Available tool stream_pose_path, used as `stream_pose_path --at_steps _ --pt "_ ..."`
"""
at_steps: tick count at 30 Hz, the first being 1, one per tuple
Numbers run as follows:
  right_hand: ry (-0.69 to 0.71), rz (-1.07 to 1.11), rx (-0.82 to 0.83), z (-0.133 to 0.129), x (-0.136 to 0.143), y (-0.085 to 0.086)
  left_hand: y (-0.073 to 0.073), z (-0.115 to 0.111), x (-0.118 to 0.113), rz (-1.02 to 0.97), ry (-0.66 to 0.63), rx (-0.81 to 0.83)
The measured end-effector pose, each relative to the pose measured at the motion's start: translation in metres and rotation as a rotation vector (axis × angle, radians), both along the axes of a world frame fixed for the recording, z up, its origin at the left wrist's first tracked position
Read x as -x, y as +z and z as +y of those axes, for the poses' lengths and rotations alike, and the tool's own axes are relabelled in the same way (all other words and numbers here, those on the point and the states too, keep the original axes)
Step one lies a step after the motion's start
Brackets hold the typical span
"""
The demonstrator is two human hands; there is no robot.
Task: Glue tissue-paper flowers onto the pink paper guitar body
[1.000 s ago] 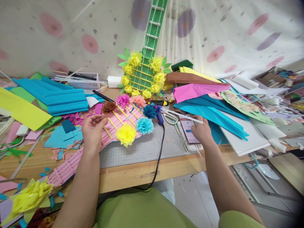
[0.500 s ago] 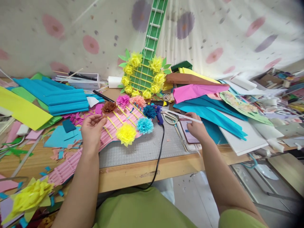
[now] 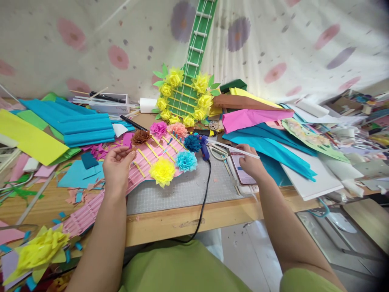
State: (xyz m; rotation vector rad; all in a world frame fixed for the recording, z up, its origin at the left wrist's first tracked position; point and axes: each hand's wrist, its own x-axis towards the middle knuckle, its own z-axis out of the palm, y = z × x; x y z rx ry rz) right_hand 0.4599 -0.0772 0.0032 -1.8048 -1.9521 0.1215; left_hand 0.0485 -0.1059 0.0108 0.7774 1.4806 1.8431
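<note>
My left hand [image 3: 117, 168] is closed in a pinch at the left side of a pink paper guitar [image 3: 142, 162]; whatever sits between its fingertips is too small to make out. Paper flowers stand on the guitar's body: brown [image 3: 140, 137], magenta [image 3: 158, 128], peach [image 3: 178, 130], dark blue [image 3: 192, 142], light blue [image 3: 186, 161] and yellow [image 3: 162, 172]. With fingers curled, my right hand [image 3: 251, 163] rests over a phone [image 3: 243, 172] whose screen is lit. A whitish stick [image 3: 232, 148] runs from the blue glue gun [image 3: 204, 149] across that hand's knuckles.
Behind stands a green guitar [image 3: 188, 93] ringed with yellow flowers. Scissors [image 3: 219, 153] lie beside the glue gun, and its black cord [image 3: 206, 194] hangs over the table edge. Folded blue paper [image 3: 85, 125] and scraps cover the left; more sheets [image 3: 255, 119] pile up right.
The view has shifted very slightly. Both hands hold the same poses and places, and nothing has visibly been taken hold of or let go.
</note>
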Motion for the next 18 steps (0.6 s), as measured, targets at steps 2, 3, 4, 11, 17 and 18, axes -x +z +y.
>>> stream_pose_path --at_steps 2,3,4,11,17,18 --pt "-0.01 0.008 -0.004 -0.002 -0.003 0.0 0.001 0.0 -0.001 0.013 -0.003 0.004" --pt "-0.016 0.01 -0.005 -0.003 -0.004 0.0 0.001 0.0 -0.001 0.018 -0.001 0.006" --pt "-0.021 0.01 -0.007 -0.004 -0.005 0.0 0.002 0.0 -0.001 0.019 0.002 0.007" --pt "-0.013 0.023 -0.004 -0.006 -0.012 0.001 0.007 0.0 -0.002 -0.023 0.011 0.022" --pt "-0.044 0.017 -0.007 -0.009 -0.021 0.003 0.005 -0.002 0.0 -0.015 -0.004 0.023" --pt "-0.047 0.012 -0.004 -0.01 -0.022 0.003 0.005 -0.001 0.0 -0.005 -0.002 0.022"
